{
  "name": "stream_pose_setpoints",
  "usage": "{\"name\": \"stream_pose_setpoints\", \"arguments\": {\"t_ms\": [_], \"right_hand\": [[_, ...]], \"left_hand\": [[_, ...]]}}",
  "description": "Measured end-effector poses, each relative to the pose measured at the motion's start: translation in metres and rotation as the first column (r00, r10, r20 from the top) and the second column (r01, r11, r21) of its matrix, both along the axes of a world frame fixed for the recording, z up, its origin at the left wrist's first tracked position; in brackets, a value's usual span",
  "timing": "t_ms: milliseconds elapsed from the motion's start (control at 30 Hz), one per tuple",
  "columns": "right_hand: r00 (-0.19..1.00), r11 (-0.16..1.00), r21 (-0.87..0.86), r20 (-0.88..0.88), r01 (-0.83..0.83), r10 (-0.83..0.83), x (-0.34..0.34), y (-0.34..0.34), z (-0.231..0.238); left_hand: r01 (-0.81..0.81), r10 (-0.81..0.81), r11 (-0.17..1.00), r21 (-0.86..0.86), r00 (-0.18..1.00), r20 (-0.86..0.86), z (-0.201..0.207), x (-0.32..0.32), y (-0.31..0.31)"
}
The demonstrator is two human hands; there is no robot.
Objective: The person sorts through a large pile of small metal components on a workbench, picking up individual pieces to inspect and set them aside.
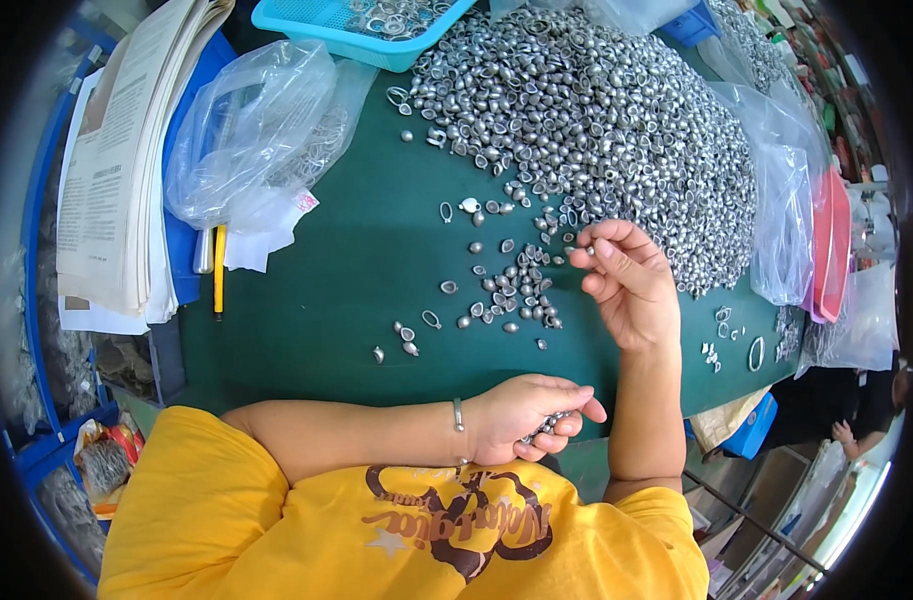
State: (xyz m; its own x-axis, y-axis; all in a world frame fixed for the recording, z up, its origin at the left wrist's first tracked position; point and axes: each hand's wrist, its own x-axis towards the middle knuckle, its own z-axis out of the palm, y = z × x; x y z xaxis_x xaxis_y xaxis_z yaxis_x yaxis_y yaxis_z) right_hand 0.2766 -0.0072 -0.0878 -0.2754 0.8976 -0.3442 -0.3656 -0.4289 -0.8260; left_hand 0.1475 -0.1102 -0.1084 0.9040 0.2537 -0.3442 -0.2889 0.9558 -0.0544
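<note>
My left hand [527, 415] is curled near the table's front edge, cupping several small silver-grey metal pieces [547, 428] in its fingers. A bangle circles that wrist. Further right and higher, my right hand [632, 285] pinches one small metal piece [591, 251] between thumb and fingertips. Just left of it lies a loose cluster of rounded, hollow metal pieces [522, 285] on the green tabletop [327, 300]. Behind both hands rises a large heap of the same pieces [597, 120]. A few strays, some ring-shaped, are scattered to the left.
A light blue basket [377, 45] holding rings stands at the back. Clear plastic bags [252, 130] and a paper stack [127, 170] with a yellow pencil [220, 270] are at left. At right are a red tray [830, 245], more bags and small metal bits. Another person's hand [845, 433] shows far right.
</note>
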Motion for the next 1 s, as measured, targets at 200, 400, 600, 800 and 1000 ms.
{"name": "stream_pose_setpoints", "arguments": {"t_ms": [200, 400, 600, 800, 1000], "right_hand": [[0.956, 0.993, -0.101, -0.293, -0.065, 0.033, 0.006, 0.002, -0.009], [0.883, 0.986, -0.110, -0.440, 0.126, -0.162, 0.016, 0.009, -0.002], [0.941, 0.939, 0.327, 0.272, 0.104, -0.199, 0.028, 0.010, -0.005], [0.303, 0.619, 0.600, 0.796, -0.507, -0.524, 0.007, 0.005, -0.020], [0.987, 0.986, 0.083, 0.059, 0.144, -0.149, 0.021, 0.012, 0.004]], "left_hand": [[-0.003, 0.003, 1.000, -0.005, 1.000, -0.001, -0.001, 0.001, 0.000], [-0.008, 0.008, 1.000, -0.011, 1.000, 0.003, -0.001, 0.001, 0.000], [-0.004, 0.004, 1.000, 0.005, 1.000, -0.004, -0.002, 0.002, -0.001], [-0.005, 0.005, 1.000, 0.023, 0.999, -0.037, -0.001, 0.001, 0.000], [-0.001, 0.001, 0.999, 0.034, 1.000, -0.019, -0.002, 0.002, -0.001]]}}
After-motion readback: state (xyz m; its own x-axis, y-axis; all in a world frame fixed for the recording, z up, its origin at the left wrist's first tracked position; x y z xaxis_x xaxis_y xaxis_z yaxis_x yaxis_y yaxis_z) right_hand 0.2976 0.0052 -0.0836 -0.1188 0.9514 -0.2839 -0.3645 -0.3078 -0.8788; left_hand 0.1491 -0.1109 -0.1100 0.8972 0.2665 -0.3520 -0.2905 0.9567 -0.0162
